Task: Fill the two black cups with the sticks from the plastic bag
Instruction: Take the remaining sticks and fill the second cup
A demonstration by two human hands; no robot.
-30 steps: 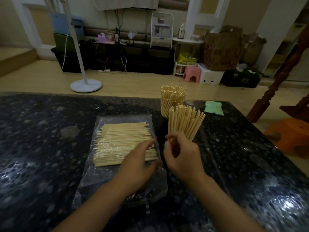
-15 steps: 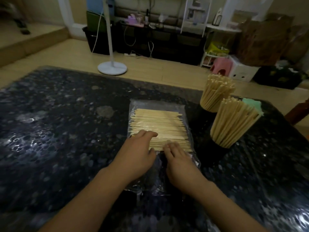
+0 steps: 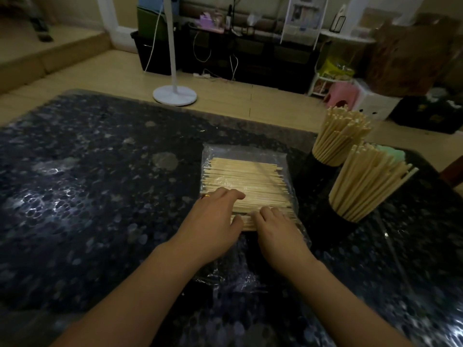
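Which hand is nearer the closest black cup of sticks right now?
Right. The right hand lies on the plastic bag, left of the cup; the left hand is farther left.

- table (image 3: 100,196): dark speckled stone look, glossy, catches light glare
- plastic bag (image 3: 240,154): clear thin film, crinkled, shiny
- sticks (image 3: 245,181) in bag: pale bare wood, matt, smooth
- sticks in near cup (image 3: 368,181) and far cup (image 3: 340,136): same pale matt wood
- cups: black, finish too dark to tell
- floor (image 3: 112,73): light wood look, matt
- fan stand (image 3: 174,95): white, smooth
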